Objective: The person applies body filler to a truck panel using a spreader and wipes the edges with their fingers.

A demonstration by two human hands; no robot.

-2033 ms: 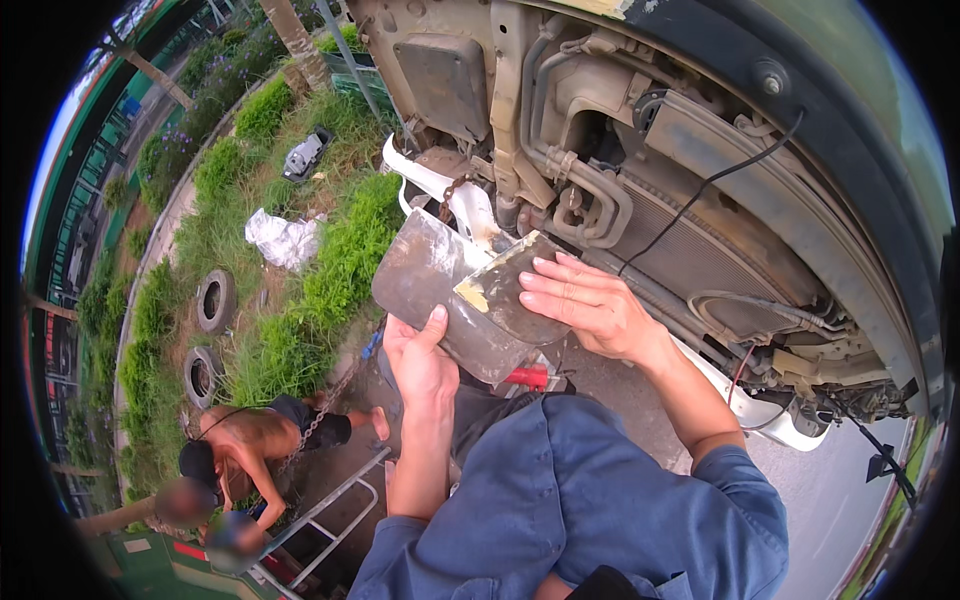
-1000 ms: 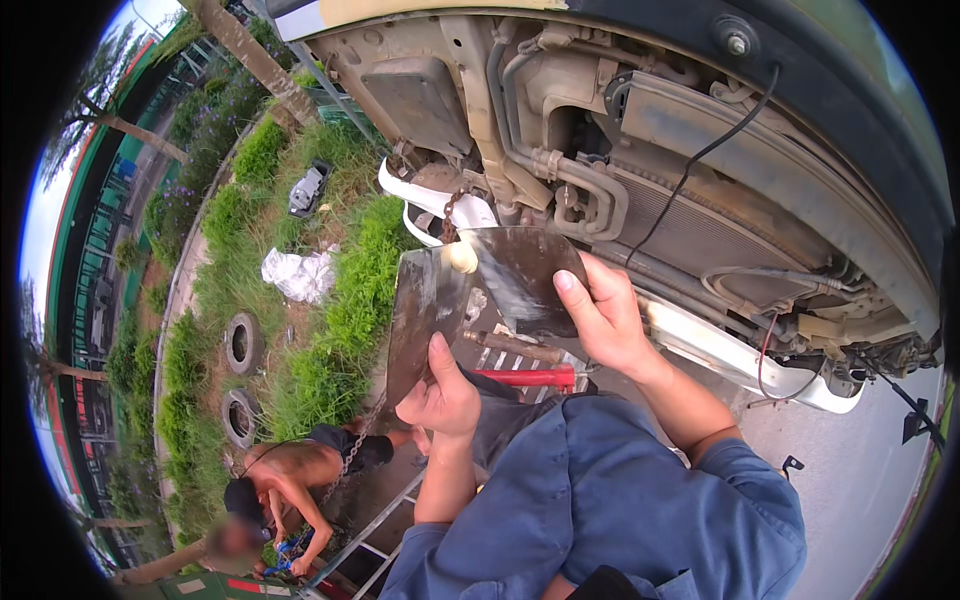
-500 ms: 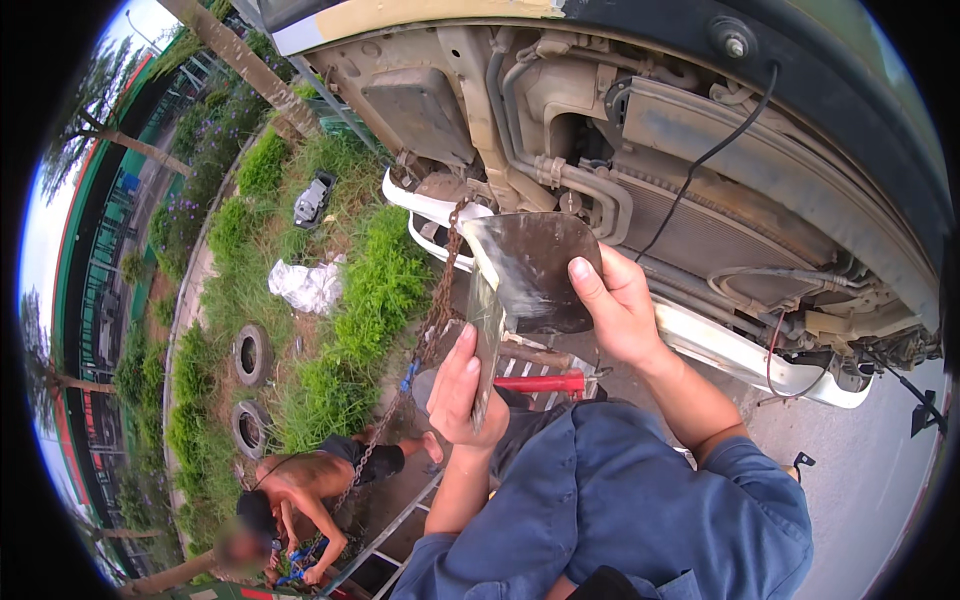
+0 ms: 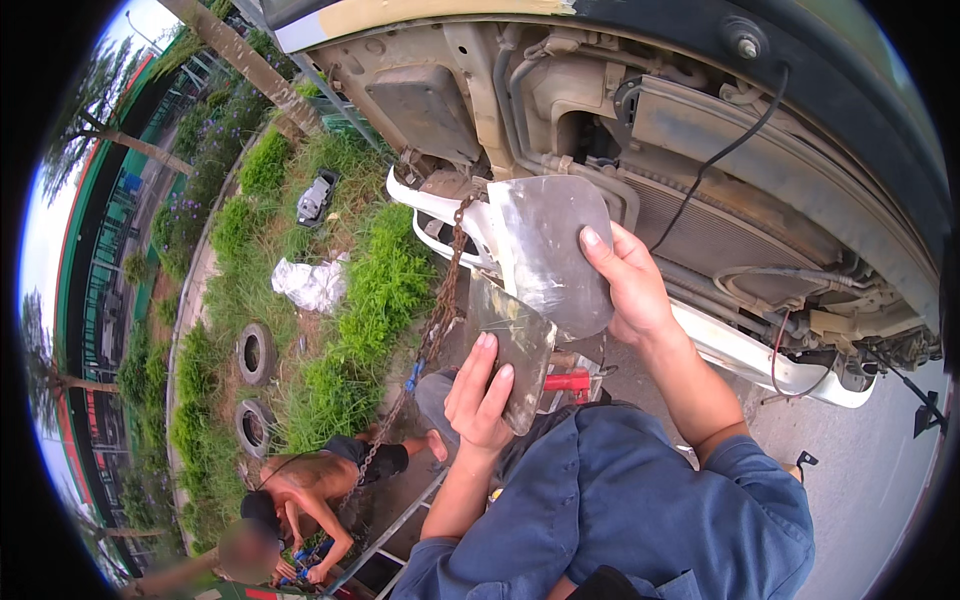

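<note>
My right hand (image 4: 628, 285) grips the right edge of a dull grey, rounded metal plate (image 4: 550, 250), held up in front of the underside of a raised vehicle (image 4: 700, 120). My left hand (image 4: 482, 392) holds a smaller, flat, dirty metal piece (image 4: 515, 345) by its lower edge, just below and left of the larger plate. The two pieces overlap slightly. Both blue sleeves come up from the lower edge.
A rusty chain (image 4: 432, 330) hangs from the vehicle's front. A red tool (image 4: 568, 381) lies behind my left hand. Another person (image 4: 300, 500) crouches lower left. Grass (image 4: 370, 290), two old tyres (image 4: 255, 352), a white bag (image 4: 312, 282) lie left.
The two metal pieces have been turned and drawn apart: my right hand has lifted the rounded plate higher and my left hand now holds the smaller piece edge-up below it.
</note>
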